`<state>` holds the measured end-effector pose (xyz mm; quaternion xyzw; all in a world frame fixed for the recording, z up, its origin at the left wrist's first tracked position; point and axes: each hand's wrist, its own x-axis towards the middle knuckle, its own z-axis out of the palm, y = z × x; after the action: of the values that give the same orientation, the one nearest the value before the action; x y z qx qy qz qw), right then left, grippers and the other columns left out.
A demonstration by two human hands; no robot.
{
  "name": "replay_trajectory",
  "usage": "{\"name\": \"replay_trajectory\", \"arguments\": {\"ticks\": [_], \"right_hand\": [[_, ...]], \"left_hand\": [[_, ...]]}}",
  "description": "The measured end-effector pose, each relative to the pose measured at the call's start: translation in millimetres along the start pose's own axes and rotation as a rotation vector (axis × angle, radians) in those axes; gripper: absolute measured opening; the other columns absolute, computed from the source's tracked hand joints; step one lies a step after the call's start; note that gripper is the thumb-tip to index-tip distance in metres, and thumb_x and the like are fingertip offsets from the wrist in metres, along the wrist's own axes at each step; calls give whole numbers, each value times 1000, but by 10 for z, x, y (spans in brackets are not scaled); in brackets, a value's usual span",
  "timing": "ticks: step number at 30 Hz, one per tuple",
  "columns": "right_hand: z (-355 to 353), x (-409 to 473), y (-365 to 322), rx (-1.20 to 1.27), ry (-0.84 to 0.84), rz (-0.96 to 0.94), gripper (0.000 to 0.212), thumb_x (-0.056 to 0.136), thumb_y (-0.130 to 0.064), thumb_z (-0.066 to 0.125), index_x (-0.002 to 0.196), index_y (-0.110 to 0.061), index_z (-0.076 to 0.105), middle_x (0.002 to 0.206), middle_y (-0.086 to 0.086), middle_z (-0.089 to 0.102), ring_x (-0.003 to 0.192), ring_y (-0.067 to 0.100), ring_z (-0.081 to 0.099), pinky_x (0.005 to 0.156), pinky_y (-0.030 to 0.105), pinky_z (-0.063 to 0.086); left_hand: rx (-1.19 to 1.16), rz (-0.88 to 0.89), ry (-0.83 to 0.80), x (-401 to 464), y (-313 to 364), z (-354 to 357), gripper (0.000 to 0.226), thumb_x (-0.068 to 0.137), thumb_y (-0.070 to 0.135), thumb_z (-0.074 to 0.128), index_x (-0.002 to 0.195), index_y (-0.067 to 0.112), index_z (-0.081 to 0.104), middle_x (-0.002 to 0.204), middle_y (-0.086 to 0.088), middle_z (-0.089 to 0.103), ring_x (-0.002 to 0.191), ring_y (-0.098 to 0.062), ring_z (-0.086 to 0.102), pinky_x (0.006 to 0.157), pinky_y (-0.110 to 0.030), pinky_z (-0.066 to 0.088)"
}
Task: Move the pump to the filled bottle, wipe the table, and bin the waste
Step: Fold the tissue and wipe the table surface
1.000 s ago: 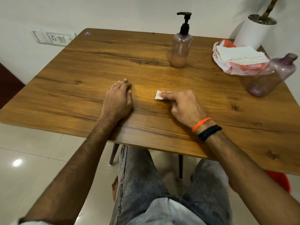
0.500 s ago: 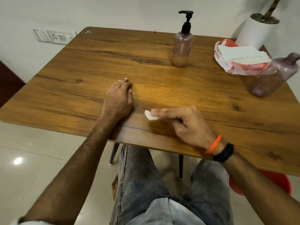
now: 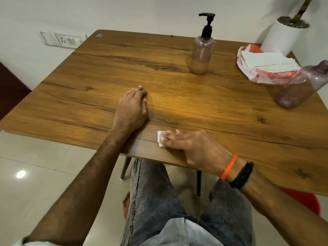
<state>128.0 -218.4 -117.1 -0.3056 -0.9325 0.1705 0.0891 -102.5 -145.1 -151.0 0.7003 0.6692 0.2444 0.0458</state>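
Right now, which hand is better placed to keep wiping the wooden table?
Right. The right hand already presses the small white tissue onto the wooden table; the left hand lies flat, empty.

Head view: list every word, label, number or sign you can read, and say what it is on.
No text is readable.
Sticker at the table's far left corner: too small and blurred to read.
Red print on the plastic bag under the tissues: blurred, unreadable.
Pump bottle and capless bottle: no label visible.
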Motion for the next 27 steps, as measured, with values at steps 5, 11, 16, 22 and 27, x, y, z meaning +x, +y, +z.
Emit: {"name": "replay_trajectory", "arguments": {"ticks": [5, 11, 16, 22, 27], "right_hand": [[-195, 99, 157, 345, 316, 171, 44, 86, 6, 50, 119, -17, 67, 124, -6, 65, 119, 3, 57, 102, 20, 45], [-182, 653, 323, 50, 249, 291, 55, 83, 9, 47, 130, -17, 60, 137, 1, 57, 130, 12, 49, 112, 20, 31], [-22, 544, 217, -64, 64, 128, 60, 87, 6, 50, 139, -25, 48, 149, -4, 42, 139, 13, 37, 118, 33, 26], [24, -19, -28, 141, -27, -143, 43, 85, 6, 55, 123, -12, 65, 133, 3, 59, 128, 14, 52, 111, 33, 39], [-220, -56, 184, 269, 208, 62, 46, 81, 6, 47, 118, -12, 68, 125, -1, 64, 121, 7, 58, 104, 22, 45]], "left_hand": [[9, 8, 2, -2, -3, -3, 40, 96, 20, 45, 132, 5, 54, 145, -14, 48, 134, -28, 43, 114, -43, 31], [14, 5, 5, 1, 4, -5, 39, 95, 18, 46, 131, 5, 55, 145, -14, 48, 134, -29, 44, 114, -42, 30], [12, 8, 5, 4, 7, -11, 40, 94, 17, 46, 131, 4, 55, 144, -14, 49, 133, -30, 44, 113, -41, 31], [19, 17, 6, -3, 10, -17, 39, 95, 18, 46, 131, 4, 55, 144, -14, 49, 132, -30, 45, 113, -41, 31], [17, 18, -2, -4, 6, -18, 40, 95, 18, 45, 132, 4, 54, 145, -14, 49, 133, -30, 44, 114, -41, 31]]}}
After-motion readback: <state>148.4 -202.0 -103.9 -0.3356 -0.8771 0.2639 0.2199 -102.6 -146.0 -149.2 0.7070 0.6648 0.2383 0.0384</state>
